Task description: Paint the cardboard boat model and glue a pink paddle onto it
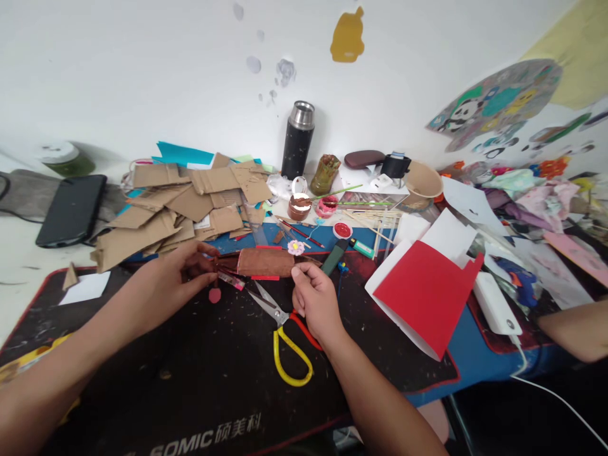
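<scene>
A brown-painted rectangular craft piece lies level between my two hands, with red strips showing along its upper and lower edges. My right hand pinches its lower right corner between thumb and fingers. At the other end, my left hand has its fingers curled about thin dark brown strips joined to the piece; the fingertips are partly hidden. A small pink disc hangs below the left fingers. Scissors with one yellow and one red handle lie partly open on the black mat, beneath my right hand. A pink-and-white flower shows just above the piece.
Cardboard scraps are heaped at the back left, near a black phone. A black thermos and paint pots stand behind. Red paper and a white power bank lie rightward, near another person's forearm.
</scene>
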### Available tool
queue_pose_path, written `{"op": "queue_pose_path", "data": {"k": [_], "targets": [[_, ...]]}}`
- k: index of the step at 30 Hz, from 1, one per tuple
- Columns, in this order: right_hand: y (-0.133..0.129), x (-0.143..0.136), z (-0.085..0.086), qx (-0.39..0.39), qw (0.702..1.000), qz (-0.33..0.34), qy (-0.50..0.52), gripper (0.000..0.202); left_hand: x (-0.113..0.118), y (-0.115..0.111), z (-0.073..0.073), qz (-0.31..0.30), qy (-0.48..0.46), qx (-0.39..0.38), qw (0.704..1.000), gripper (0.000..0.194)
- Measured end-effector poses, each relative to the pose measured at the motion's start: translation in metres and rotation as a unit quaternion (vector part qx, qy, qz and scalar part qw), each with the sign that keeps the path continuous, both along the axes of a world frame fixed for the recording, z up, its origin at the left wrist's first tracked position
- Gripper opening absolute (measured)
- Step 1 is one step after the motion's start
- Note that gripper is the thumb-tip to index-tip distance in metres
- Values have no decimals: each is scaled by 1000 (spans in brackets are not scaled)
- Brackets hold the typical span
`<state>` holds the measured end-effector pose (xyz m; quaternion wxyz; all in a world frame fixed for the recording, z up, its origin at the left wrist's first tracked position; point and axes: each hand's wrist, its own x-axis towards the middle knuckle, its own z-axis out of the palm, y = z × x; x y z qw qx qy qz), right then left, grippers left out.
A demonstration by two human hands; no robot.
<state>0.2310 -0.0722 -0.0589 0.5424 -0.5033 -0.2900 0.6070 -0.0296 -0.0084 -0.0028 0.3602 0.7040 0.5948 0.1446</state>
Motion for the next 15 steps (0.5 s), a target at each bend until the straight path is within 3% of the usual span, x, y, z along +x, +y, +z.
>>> {"op": "queue_pose_path", "data": {"k": [15], "targets": [[1,0,-1,3,1000,-2,4,39,0,-1,0,1,-1,-3,1000,46]]}}
